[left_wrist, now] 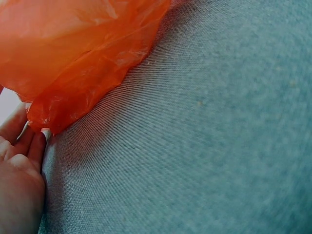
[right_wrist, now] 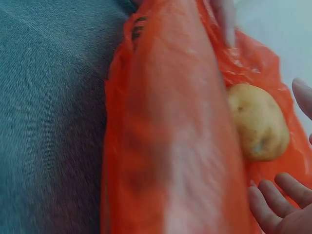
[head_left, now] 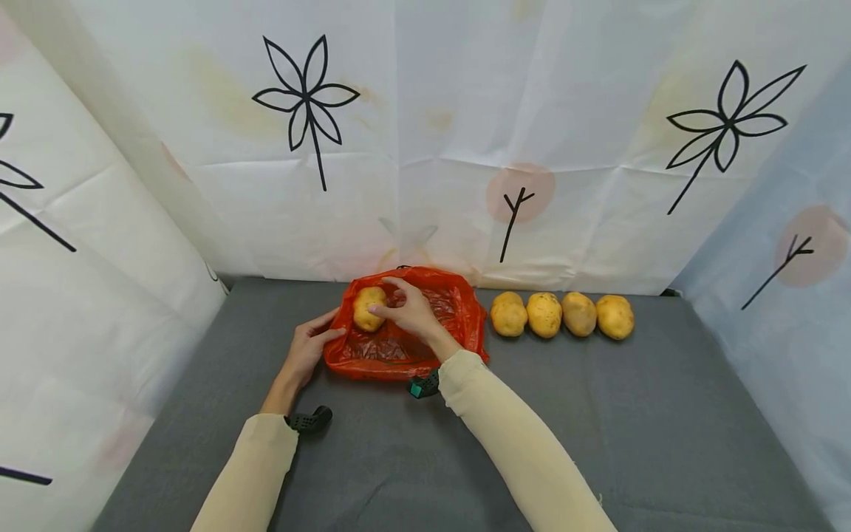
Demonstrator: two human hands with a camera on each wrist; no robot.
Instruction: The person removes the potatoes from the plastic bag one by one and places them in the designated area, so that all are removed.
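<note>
A red plastic bag (head_left: 459,303) lies spread on the grey cloth with its mouth facing up. One potato (head_left: 368,310) sits inside, towards the left end. My left hand (head_left: 309,347) grips the bag's left edge; in the left wrist view, its fingers (left_wrist: 36,146) meet the crumpled orange-red plastic. Over the bag's opening is my right hand (head_left: 412,314), thumb and fingers spread around the potato. The right wrist view shows a gap between those fingers (right_wrist: 270,197) and the potato (right_wrist: 258,122). A raised fold of the bag (right_wrist: 180,122) partly covers that view.
Right of the bag, several potatoes stand in a row: one potato (head_left: 508,314) nearest the bag, another potato (head_left: 614,316) at the far end. Grey cloth (head_left: 565,428) covers the table. White printed curtains (head_left: 432,111) enclose the back and sides.
</note>
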